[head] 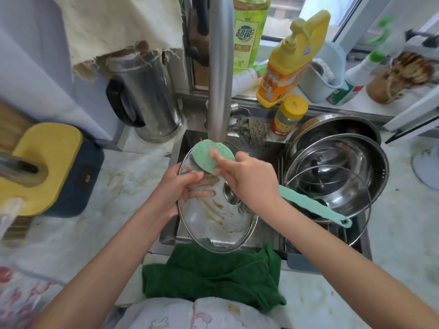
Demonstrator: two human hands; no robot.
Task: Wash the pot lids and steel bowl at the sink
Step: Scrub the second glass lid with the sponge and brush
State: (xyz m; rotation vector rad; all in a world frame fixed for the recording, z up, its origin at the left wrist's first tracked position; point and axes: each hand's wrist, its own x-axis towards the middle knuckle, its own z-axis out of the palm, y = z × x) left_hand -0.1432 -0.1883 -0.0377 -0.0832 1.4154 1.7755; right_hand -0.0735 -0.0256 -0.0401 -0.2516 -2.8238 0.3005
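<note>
The steel sink (169, 235) lies by the desk's back edge. In its right half sit the wide steel bowl (370, 162) and a second glass lid (308, 180). Over the left half I tilt the round steel-rimmed glass pot lid (221, 224). My left hand (177, 189) has its fingers clamped on the lid's left rim. My right hand (242, 179) grips the green long-handled sponge scrubber (206, 157). Wet glass will likely be slippery, weighty and breakable, so I judge the rim the safest hold.

Your right hand (247, 179) hides the middle of the brush (209, 159) handle. The fingers (202, 193) of your left hand (174, 189) show only dimly through the glass lid (221, 226). The faucet (219, 67) and the green bottle (249, 32) are cut off by the top edge; the jar (288, 119) label is unreadable.
</note>
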